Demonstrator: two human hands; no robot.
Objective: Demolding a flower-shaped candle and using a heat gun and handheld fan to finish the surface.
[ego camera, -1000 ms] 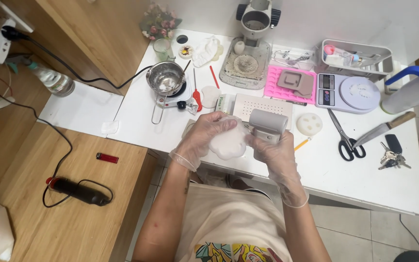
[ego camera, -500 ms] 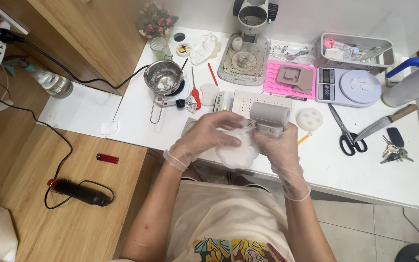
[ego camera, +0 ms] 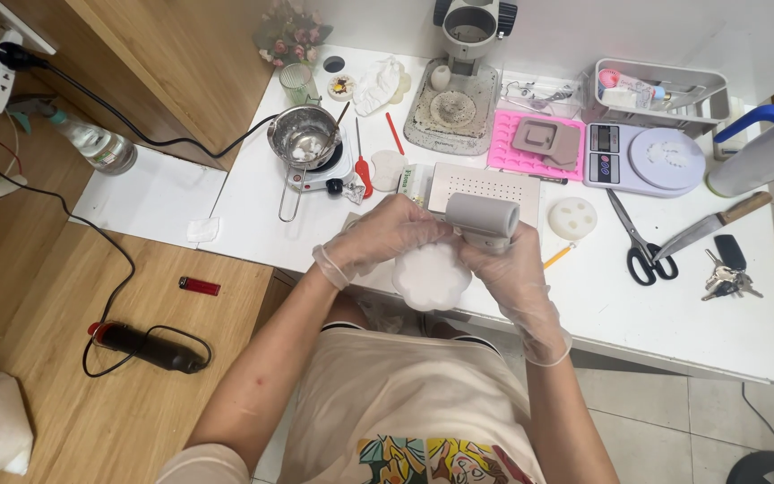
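left hand: gloved, fingers curled over top edge of white scalloped disc, frame centre at white table front edge | right hand: gloved, wrapped round disc's right side, grey cylinder tool touching above | scissors, kitchen scale right, well apart

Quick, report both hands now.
Left hand: closed on the white scalloped disc.
Right hand: closed, holding the same disc and a grey handheld tool.

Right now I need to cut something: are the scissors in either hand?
No, the black-handled scissors lie on the white table, apart from both hands.
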